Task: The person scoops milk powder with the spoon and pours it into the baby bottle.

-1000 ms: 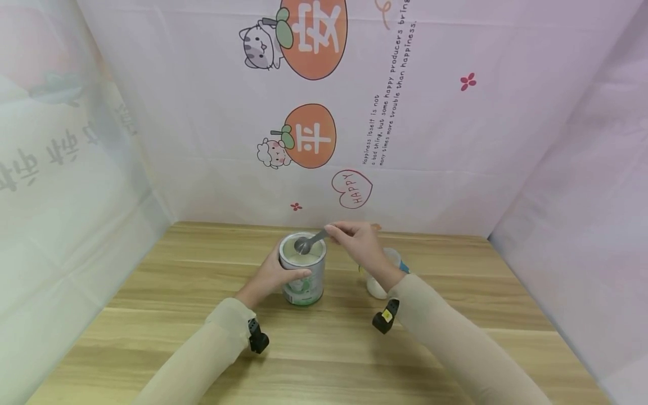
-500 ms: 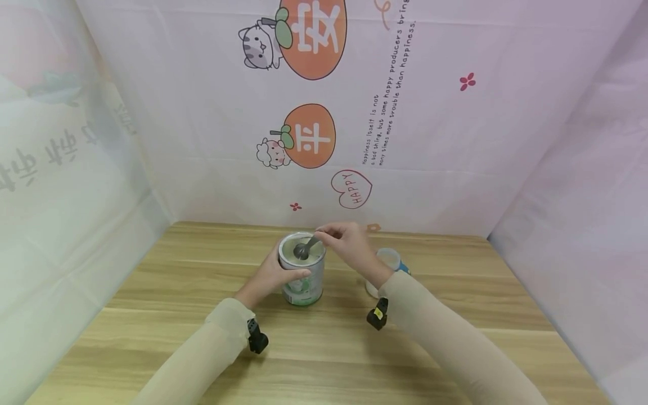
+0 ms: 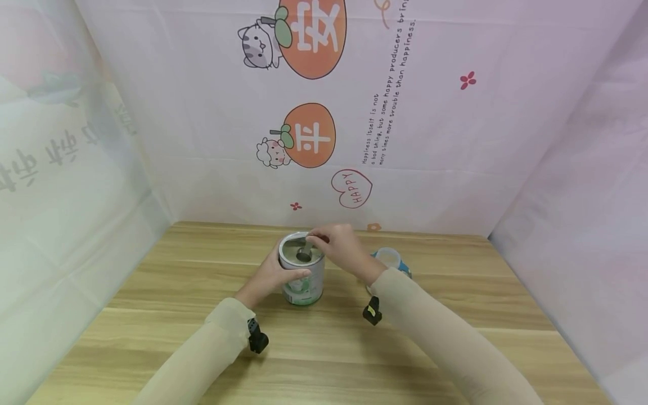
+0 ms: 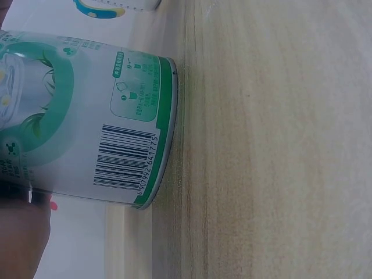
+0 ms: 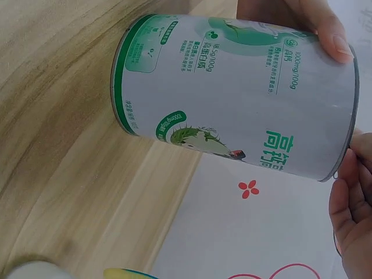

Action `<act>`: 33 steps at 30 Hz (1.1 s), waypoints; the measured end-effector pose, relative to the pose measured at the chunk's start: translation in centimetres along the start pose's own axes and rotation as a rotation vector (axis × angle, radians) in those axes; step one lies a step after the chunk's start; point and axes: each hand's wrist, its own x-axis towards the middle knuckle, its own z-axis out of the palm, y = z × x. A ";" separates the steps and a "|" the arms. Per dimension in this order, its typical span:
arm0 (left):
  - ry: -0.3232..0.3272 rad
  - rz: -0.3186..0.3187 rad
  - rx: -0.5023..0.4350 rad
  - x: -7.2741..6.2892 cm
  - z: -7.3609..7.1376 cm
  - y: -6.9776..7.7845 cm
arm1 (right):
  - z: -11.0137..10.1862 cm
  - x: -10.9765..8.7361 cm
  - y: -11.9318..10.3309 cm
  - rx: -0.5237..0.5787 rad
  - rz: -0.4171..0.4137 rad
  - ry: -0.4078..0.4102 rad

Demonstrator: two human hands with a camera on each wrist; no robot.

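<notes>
A white and green milk powder tin (image 3: 304, 286) stands upright on the wooden table, its top uncovered and pale powder inside. My left hand (image 3: 270, 277) grips the tin from the left, thumb across its front near the rim. Over the opening, my right hand (image 3: 340, 247) pinches the handle of a grey metal spoon (image 3: 304, 255), whose round bowl is down inside the tin. The tin's barcode side (image 4: 125, 154) shows in the left wrist view. In the right wrist view the fingers of my right hand (image 5: 356, 203) sit at the rim, and the spoon is hidden.
To the right of the tin, a clear plastic container (image 3: 388, 257) with blue and yellow print is partly covered by my right forearm. A white printed cloth (image 3: 430, 185) rises along the table's back edge, with more cloth on both sides.
My right hand has moved left and closer over the tin, tipping the spoon steeper and lowering its bowl inside. The left hand and the tin have stayed in place.
</notes>
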 end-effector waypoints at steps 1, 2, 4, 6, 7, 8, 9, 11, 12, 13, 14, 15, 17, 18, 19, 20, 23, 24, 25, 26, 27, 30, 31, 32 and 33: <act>0.001 -0.003 0.001 0.0 0.0 0.0 | 0.1 0.1 0.0 -0.012 -0.001 -0.005; 0.000 -0.004 0.000 0.0 0.0 0.0 | 0.1 0.1 0.0 -0.025 -0.003 -0.010; -0.006 -0.005 -0.003 0.0 0.0 0.1 | 0.2 0.2 0.1 -0.046 -0.013 -0.020; -0.014 -0.005 -0.013 0.0 0.0 0.2 | 0.4 0.4 0.0 -0.066 -0.038 -0.036; -0.017 -0.007 -0.018 -0.1 -0.1 0.2 | 0.4 0.4 0.0 -0.073 -0.050 -0.046; -0.020 -0.007 -0.020 -0.1 -0.1 0.2 | 0.4 0.5 0.0 -0.082 -0.060 -0.058; -0.024 -0.008 -0.023 -0.1 -0.1 0.2 | 0.5 0.5 -0.1 -0.090 -0.069 -0.071; -0.026 -0.006 -0.023 -0.1 -0.1 0.1 | 0.5 0.6 -0.3 -0.098 -0.073 -0.101; -0.027 -0.004 -0.022 -0.1 -0.1 0.1 | 0.4 0.7 -0.4 -0.102 -0.071 -0.115; -0.027 -0.002 -0.020 -0.1 -0.1 0.1 | 0.4 0.7 -0.5 -0.104 -0.060 -0.131; -0.027 0.002 -0.019 -0.1 -0.1 0.1 | 0.4 0.8 -0.6 -0.106 -0.054 -0.145; -0.028 0.004 -0.020 0.0 -0.1 0.1 | 0.4 0.9 -0.7 -0.110 -0.048 -0.161; -0.025 0.007 -0.019 0.0 -0.1 0.1 | 0.3 1.1 -0.9 -0.119 -0.038 -0.199; -0.023 0.007 -0.019 -0.1 -0.1 0.1 | 0.3 1.3 -1.0 -0.129 -0.037 -0.220; -0.022 0.006 -0.018 -0.1 -0.1 0.1 | 0.2 1.4 -1.1 -0.139 -0.037 -0.244; -0.022 0.006 -0.017 -0.1 -0.1 0.1 | 0.2 1.5 -1.2 -0.146 -0.037 -0.269; -0.023 0.002 -0.020 0.0 -0.1 0.0 | 0.0 1.6 -1.5 -0.170 -0.035 -0.337; -0.025 0.003 -0.023 -0.1 -0.1 0.0 | 0.0 1.7 -1.5 -0.173 -0.036 -0.353; -0.026 0.003 -0.026 0.0 -0.1 0.0 | -0.1 1.7 -1.6 -0.174 -0.036 -0.366; -0.027 0.003 -0.029 0.0 -0.1 0.0 | -0.1 1.7 -1.6 -0.172 -0.037 -0.374; -0.026 0.003 -0.029 0.0 -0.1 -0.1 | -0.1 1.7 -1.6 -0.172 -0.040 -0.378; -0.020 -0.008 -0.027 0.1 -0.1 -0.1 | -0.1 1.7 -1.6 -0.159 -0.053 -0.384; -0.020 -0.013 -0.026 0.1 -0.1 -0.1 | -0.1 1.7 -1.5 -0.156 -0.058 -0.385; -0.019 -0.019 -0.026 0.1 -0.1 -0.2 | -0.1 1.7 -1.5 -0.151 -0.061 -0.386; -0.017 -0.025 -0.027 0.2 -0.1 -0.2 | -0.1 1.7 -1.5 -0.149 -0.065 -0.388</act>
